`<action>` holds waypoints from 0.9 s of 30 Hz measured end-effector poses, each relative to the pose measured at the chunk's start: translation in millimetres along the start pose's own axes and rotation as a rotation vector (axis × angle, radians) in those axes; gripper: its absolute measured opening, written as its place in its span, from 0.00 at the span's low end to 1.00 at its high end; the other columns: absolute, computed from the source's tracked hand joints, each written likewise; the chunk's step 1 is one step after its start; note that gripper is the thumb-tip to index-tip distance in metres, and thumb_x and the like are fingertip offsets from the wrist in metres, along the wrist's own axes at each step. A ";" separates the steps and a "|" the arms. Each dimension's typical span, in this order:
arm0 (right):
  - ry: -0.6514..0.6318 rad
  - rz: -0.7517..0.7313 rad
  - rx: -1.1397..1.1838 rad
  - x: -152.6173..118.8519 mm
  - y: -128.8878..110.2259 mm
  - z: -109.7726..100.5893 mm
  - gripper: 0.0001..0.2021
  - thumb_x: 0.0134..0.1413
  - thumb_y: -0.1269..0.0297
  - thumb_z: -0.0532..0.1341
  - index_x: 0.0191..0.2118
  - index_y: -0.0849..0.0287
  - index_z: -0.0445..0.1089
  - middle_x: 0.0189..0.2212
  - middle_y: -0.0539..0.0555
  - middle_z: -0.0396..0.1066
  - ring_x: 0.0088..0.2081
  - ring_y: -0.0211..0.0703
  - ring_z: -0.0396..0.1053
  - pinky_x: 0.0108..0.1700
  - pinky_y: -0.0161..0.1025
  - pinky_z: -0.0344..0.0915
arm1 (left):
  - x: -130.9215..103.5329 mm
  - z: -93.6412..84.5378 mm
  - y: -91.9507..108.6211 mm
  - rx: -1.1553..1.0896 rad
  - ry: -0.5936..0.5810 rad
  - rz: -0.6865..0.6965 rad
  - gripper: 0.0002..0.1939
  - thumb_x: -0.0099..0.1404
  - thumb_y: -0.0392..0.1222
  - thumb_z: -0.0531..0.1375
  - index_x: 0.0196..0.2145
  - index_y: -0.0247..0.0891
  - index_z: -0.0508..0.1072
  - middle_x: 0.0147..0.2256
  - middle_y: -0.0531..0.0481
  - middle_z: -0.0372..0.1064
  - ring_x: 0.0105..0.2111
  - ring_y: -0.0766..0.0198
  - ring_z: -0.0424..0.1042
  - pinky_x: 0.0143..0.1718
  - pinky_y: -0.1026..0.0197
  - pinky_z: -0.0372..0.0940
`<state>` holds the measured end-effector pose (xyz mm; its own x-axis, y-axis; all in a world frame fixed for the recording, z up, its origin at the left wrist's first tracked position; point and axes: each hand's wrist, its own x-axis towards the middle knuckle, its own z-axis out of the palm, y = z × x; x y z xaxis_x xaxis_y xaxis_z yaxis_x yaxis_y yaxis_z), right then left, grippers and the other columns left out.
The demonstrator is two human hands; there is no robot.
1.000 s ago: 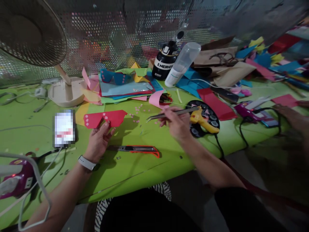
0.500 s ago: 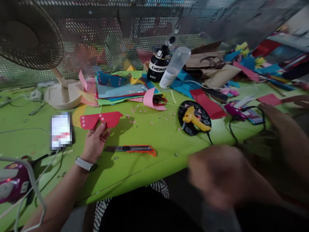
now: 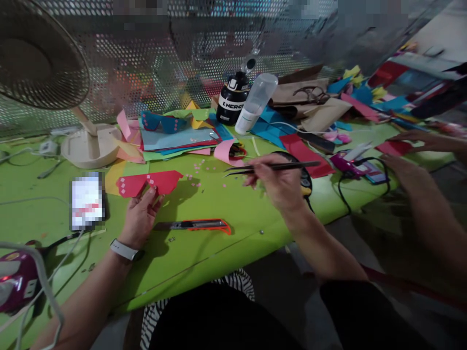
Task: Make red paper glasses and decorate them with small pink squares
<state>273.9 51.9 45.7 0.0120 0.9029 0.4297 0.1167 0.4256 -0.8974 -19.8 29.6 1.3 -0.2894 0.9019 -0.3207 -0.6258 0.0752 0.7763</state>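
My left hand [image 3: 143, 214] pinches the lower edge of a red paper glasses shape [image 3: 164, 182] dotted with small pale pink squares. A pair of black tweezers [image 3: 288, 166] is held in my right hand [image 3: 275, 187], tips pointing left above the table. Under and left of those tips lie several tiny pink paper squares [image 3: 197, 168]. Between my hands, nearer the table's front edge, rests an orange-edged utility knife [image 3: 204, 225]. Behind my right hand is a round black tray [image 3: 305, 180], and the hand mostly covers it and the yellow glue gun seen on it earlier.
Blue paper glasses [image 3: 164, 122] lie on stacked coloured paper [image 3: 178, 138] at the back. A black bottle [image 3: 232, 99] and a clear bottle [image 3: 257, 104] stand beside it. A fan [image 3: 89, 146] and a phone [image 3: 87, 199] are at left. Another person's hands [image 3: 404, 160] work at right.
My right hand has risen from the blurred spot near the table's front edge to above the table, and tweezers now show in it. My left hand still holds the red paper glasses.
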 end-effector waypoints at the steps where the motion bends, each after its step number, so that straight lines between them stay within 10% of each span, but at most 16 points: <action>1: -0.093 0.046 -0.013 3.2 2.8 5.5 0.14 0.51 0.50 0.65 0.34 0.57 0.73 0.26 0.49 0.73 0.22 0.36 0.72 0.23 0.33 0.67 | -0.7 0.4 0.2 0.003 -0.006 0.001 0.12 0.52 0.30 0.69 0.34 0.38 0.76 0.29 0.55 0.77 0.30 0.70 0.76 0.33 0.69 0.72; 11: -0.398 0.271 0.200 8.3 1.0 35.4 0.14 0.52 0.51 0.65 0.33 0.60 0.73 0.21 0.48 0.72 0.18 0.32 0.68 0.16 0.28 0.61 | -0.3 0.8 -1.8 0.002 -0.008 -0.017 0.12 0.53 0.30 0.68 0.35 0.39 0.76 0.32 0.55 0.77 0.30 0.71 0.76 0.34 0.69 0.72; 17: -1.355 0.496 0.224 -9.5 -29.6 25.1 0.11 0.50 0.55 0.66 0.29 0.59 0.75 0.18 0.47 0.71 0.17 0.31 0.66 0.19 0.28 0.64 | 2.1 -2.2 -1.3 0.011 -0.006 -0.002 0.10 0.53 0.29 0.67 0.34 0.37 0.76 0.31 0.55 0.77 0.29 0.71 0.76 0.32 0.69 0.72; 19: -1.468 0.449 0.152 -9.2 -27.8 21.1 0.10 0.49 0.57 0.68 0.28 0.59 0.76 0.18 0.47 0.72 0.18 0.31 0.67 0.20 0.27 0.64 | 2.3 -2.3 -1.2 0.017 0.000 0.001 0.10 0.53 0.29 0.67 0.34 0.37 0.76 0.31 0.55 0.77 0.29 0.71 0.75 0.32 0.69 0.72; 24: -0.390 0.248 0.087 11.3 13.6 23.9 0.15 0.53 0.51 0.64 0.35 0.59 0.74 0.23 0.49 0.74 0.24 0.35 0.73 0.26 0.31 0.70 | 1.6 -1.3 -1.7 0.008 -0.034 0.016 0.11 0.52 0.30 0.68 0.35 0.38 0.76 0.31 0.55 0.77 0.29 0.71 0.76 0.33 0.70 0.72; 27: -0.206 0.287 0.061 22.2 47.1 31.4 0.20 0.49 0.47 0.65 0.36 0.61 0.72 0.23 0.52 0.75 0.25 0.39 0.74 0.22 0.31 0.67 | 0.8 -1.0 -1.7 0.010 -0.041 0.033 0.11 0.52 0.30 0.69 0.34 0.37 0.76 0.30 0.54 0.77 0.30 0.70 0.76 0.33 0.70 0.72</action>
<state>248.4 93.9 9.8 -0.1656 0.9768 0.1359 0.0782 0.1504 -0.9855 -19.7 29.8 -0.9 -0.2798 0.9207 -0.2719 -0.6093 0.0486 0.7914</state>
